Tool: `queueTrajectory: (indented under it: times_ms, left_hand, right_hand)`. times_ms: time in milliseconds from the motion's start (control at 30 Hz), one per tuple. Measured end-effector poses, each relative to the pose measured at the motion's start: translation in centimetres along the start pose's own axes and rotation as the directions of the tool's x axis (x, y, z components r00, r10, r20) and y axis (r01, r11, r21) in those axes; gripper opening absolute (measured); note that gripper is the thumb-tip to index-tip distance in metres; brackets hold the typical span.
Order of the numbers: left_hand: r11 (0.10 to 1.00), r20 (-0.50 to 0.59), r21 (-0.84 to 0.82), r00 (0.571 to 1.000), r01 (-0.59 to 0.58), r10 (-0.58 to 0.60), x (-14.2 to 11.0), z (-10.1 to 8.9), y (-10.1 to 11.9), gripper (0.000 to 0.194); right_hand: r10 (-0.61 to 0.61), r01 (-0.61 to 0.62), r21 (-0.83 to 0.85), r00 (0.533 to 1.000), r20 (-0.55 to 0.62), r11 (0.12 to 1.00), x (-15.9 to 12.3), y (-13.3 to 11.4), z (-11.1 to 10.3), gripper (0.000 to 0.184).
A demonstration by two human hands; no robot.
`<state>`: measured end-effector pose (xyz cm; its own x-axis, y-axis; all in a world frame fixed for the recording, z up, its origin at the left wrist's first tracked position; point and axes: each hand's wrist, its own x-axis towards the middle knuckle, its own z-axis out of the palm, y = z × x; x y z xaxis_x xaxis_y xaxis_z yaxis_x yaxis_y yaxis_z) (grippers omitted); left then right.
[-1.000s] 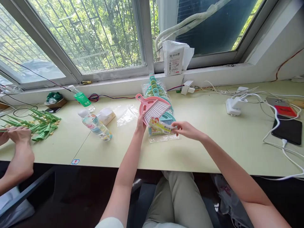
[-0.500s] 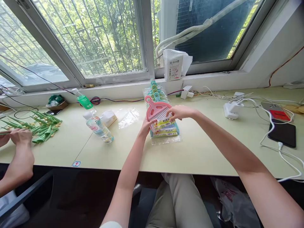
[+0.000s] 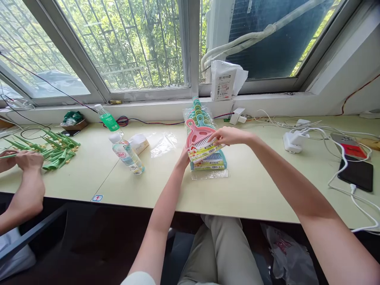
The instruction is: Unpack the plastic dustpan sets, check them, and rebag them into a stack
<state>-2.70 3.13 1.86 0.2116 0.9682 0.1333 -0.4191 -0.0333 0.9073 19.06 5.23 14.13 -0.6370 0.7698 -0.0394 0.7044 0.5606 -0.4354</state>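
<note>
A pink dustpan with a white-bristled brush in it is tilted over a stack of similar sets. Across its front runs a yellow and white printed label. My left hand grips the pan's left edge, its fingers mostly hidden behind it. At the right end of the label, my right hand has its fingers bent and pinched on the pan's edge. Below lies a blue-green dustpan set with a like label, in clear plastic. Several coloured handles line up behind, towards the window.
Left of the stack are a clear plastic bag, a tissue pack and two bottles, one labelled pink, one green. Another person's hands work at green strips. Chargers, cables and a phone lie right.
The pink dustpan's label now shows almost whole, and my left thumb no longer lies across its front. My right hand stays at its right side. The view has shifted slightly.
</note>
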Motion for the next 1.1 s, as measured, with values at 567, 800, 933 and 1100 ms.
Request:
queueTrajectory:
  times_ms: [567, 800, 933, 1100]
  left_hand:
    - [0.999, 0.089, 0.02, 0.996, -0.026, 0.025, -0.2, -0.9, -0.6, 0.079]
    - [0.999, 0.016, 0.046, 1.0, -0.027, 0.026, -0.1, -0.9, -0.9, 0.087]
    - [0.998, -0.001, 0.05, 1.0, -0.023, 0.023, 0.0, -1.0, -0.9, 0.086]
    - [0.998, 0.021, 0.047, 0.999, -0.036, 0.035, -0.1, -0.8, -0.6, 0.085]
  right_hand:
    - [0.114, -0.134, -0.658, 0.991, -0.074, 0.741, 1.1, -1.3, 1.8, 0.035]
    - [0.091, -0.114, -0.675, 0.993, -0.069, 0.729, 0.7, -1.6, 2.1, 0.03]
    - [0.073, -0.105, -0.692, 0.994, -0.076, 0.714, 0.6, -1.2, 2.1, 0.029]
    - [0.063, -0.104, -0.689, 0.994, -0.085, 0.717, 0.8, -1.0, 2.4, 0.027]
